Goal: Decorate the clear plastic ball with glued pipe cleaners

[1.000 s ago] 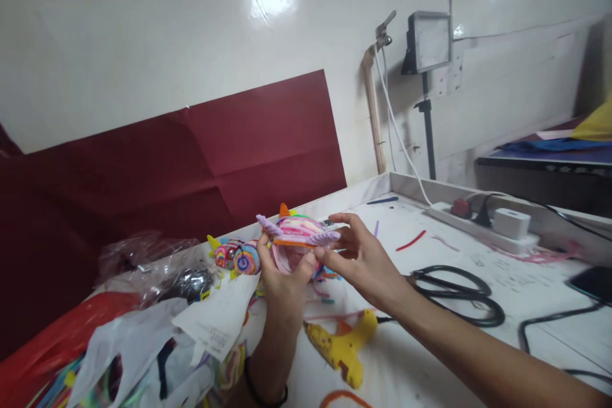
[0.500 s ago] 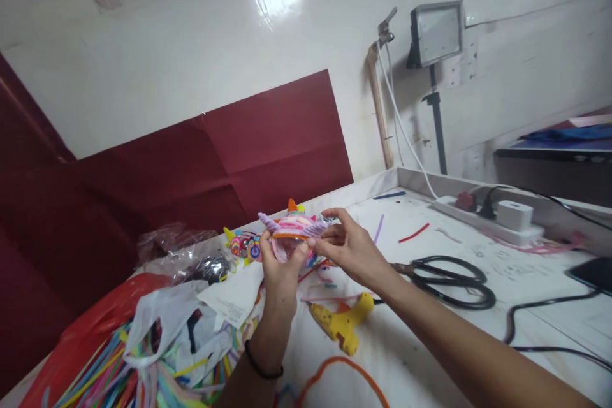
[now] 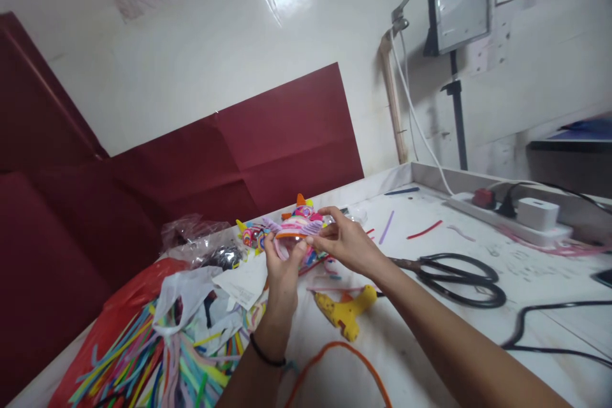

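Both my hands hold a small pink, purple and orange pipe-cleaner craft piece (image 3: 297, 227) above the white table (image 3: 478, 338). My left hand (image 3: 282, 262) grips it from below, thumb and fingers pinched on its orange rim. From the right, my right hand (image 3: 345, 243) pinches its purple end. Just behind it on the table sit other colourful coiled pipe-cleaner figures (image 3: 252, 236). A yellow glue gun (image 3: 345, 313) lies on the table below my hands.
Black scissors (image 3: 459, 278) lie to the right. A power strip with a white charger (image 3: 519, 217) sits at the far right edge, black cable (image 3: 540, 325) trailing. Plastic bags and a bundle of pipe cleaners (image 3: 162, 350) fill the left. An orange pipe cleaner (image 3: 335, 363) loops nearby.
My hands stay on the craft piece; the view has swung so they appear lower and farther away, and the pipe-cleaner bundle at left has come into view.
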### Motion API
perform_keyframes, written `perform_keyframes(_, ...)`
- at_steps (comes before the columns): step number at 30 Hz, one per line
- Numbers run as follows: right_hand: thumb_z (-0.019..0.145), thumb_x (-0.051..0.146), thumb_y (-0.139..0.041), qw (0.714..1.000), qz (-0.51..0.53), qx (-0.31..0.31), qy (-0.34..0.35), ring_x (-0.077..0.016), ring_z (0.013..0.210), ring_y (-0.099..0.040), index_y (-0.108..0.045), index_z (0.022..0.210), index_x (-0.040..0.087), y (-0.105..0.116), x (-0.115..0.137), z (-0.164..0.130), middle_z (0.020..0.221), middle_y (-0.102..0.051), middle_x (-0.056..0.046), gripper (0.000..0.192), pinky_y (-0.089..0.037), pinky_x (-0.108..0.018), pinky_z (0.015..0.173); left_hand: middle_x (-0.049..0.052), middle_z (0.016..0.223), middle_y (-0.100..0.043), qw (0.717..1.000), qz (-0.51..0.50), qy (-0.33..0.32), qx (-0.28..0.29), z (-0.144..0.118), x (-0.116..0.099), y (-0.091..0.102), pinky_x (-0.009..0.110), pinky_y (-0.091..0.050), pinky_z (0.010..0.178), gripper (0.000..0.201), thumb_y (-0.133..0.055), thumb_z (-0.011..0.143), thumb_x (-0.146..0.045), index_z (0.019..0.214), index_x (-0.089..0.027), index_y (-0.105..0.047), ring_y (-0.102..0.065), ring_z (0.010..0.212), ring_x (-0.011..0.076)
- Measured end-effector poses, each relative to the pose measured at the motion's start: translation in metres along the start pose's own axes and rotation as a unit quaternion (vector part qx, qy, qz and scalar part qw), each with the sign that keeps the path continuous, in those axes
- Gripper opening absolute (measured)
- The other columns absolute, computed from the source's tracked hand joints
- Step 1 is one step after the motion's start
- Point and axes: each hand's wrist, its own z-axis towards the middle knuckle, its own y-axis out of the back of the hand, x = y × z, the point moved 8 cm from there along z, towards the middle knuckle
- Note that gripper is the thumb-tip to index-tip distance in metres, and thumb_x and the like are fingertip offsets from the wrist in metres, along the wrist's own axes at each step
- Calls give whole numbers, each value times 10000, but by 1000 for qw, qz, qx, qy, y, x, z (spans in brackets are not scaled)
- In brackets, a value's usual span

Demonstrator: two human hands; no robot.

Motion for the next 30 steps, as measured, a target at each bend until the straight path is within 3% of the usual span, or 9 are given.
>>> perform_keyframes(12,779,386,-717,999,-33,22,9,-221,790,-704,-528,1267,201,-1,6,3,787,-718,-12,555,-502,-319,711,62,1155,-616,999,33,-35,-19,3,0,4,337,-479,948,626,-824,662,-390,1175,-233,-502,-612,1086,219)
perform_keyframes(30,813,379,-668,996,-83,21,9,-231,729,-695,-532,1254,204,-7,1,6,761,-727,-15,493,-467,-315,657,84,1237,-598,998,53,-20,-21,3,12,8,355,-441,1010,713,-838,668,-399,1259,-232,-476,-590,1155,228)
